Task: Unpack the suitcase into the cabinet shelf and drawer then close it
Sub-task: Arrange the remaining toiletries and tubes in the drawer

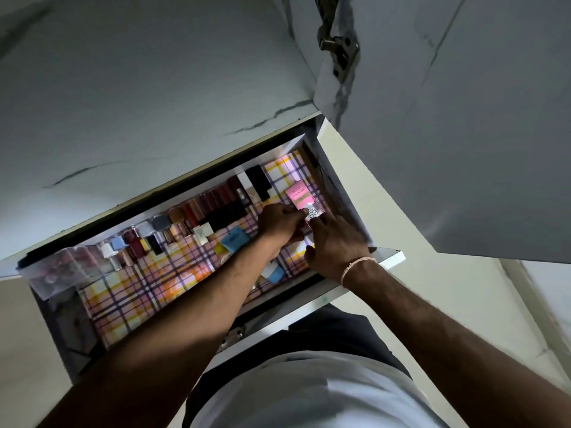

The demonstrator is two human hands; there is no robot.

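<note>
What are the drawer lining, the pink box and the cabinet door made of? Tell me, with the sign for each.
Drawer lining: likely glossy paper or plastic sheet; printed plaid with bright glare patches.
Pink box: seems to be printed cardboard; flat faces, sharp edges, small lettering.
Cabinet door: probably laminated board with a marble-look finish; grey veins, metal hinge at its edge.

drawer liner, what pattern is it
Plaid: pink, purple and yellow lines on white, lining the drawer bottom. Head view.
</note>
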